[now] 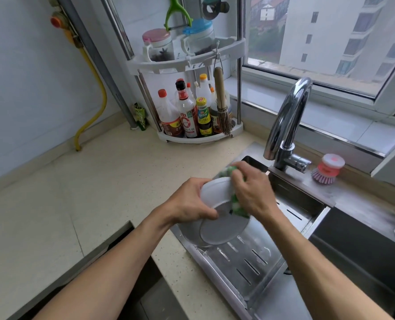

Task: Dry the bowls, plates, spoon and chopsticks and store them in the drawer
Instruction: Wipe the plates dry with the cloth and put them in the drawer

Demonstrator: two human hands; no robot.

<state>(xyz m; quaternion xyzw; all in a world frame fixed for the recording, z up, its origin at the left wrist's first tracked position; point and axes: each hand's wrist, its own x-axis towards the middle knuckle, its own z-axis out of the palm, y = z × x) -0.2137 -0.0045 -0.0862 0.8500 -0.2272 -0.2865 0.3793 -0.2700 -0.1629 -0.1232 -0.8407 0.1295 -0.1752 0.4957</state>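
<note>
The left hand (192, 202) grips a white bowl (217, 199) by its rim, tilted over the metal drain rack (245, 262) in the sink; the right hand (252, 190) presses a green cloth (234, 202) against the bowl, fingers curled round it.

**Bowl wiped over the sink**

A white bowl (215, 192) is gripped at its rim by the left hand (189, 202), tilted above a slotted tray (245, 262). A green cloth (235, 204) is pressed against it by the right hand (252, 190).

Bowl (215, 195) over drain tray (245, 269) in sink (358, 245), faucet (286, 125) behind, bottle rack (192, 137) far-left.
</note>
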